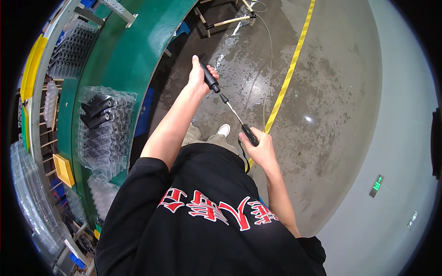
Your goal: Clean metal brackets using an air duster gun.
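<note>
Out in front of me, my left hand is wrapped round a black cylindrical part with a narrower neck at its lower end. My right hand grips the black handle of a rod-like tool, which has a thin silvery shaft and a black cone-shaped tip. That tip points at the neck of the cylinder, with a small gap between them. A black cord or hose hangs below my right hand; where it attaches is hidden.
At my left, a green-topped bench carries stacked clear plastic trays, two black parts on top. A yellow bin stands nearby. Ahead, a tube-framed rack stands on the wet-looking floor, beside a yellow striped line. A grey wall runs along my right.
</note>
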`<state>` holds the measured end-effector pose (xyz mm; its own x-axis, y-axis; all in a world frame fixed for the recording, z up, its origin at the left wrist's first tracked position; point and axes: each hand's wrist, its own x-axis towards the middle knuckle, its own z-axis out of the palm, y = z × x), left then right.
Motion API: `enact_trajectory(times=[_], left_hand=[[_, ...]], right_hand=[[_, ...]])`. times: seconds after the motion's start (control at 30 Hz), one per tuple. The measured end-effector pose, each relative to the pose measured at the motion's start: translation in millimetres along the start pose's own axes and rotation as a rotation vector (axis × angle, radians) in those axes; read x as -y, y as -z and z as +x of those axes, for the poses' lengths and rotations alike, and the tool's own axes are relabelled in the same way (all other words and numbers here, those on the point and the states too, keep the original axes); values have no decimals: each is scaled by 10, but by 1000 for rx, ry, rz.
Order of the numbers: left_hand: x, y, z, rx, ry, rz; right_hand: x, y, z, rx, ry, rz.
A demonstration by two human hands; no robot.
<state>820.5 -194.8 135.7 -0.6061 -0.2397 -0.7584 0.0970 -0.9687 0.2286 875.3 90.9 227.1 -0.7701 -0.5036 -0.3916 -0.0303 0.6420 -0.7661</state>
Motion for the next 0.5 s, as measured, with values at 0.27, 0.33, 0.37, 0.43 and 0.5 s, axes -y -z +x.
enact_trajectory(times=[0.27,0.33,0.37,0.43,0.5], left_hand=[[15,3,-2,-9,6,-14],[29,26,-14,-43,-7,-3],[34,34,-17,-60,-12,3],[27,64,-15,-65,-7,-3],[13,91,-9,-78,2,-12]], right_hand=[[90,5,58,-7,-6,27],[68,-9,65,-12,20,-2],[68,-14,66,-15,32,-17],[101,-18,62,-10,23,-11],[148,-23,52,1,3,6]])
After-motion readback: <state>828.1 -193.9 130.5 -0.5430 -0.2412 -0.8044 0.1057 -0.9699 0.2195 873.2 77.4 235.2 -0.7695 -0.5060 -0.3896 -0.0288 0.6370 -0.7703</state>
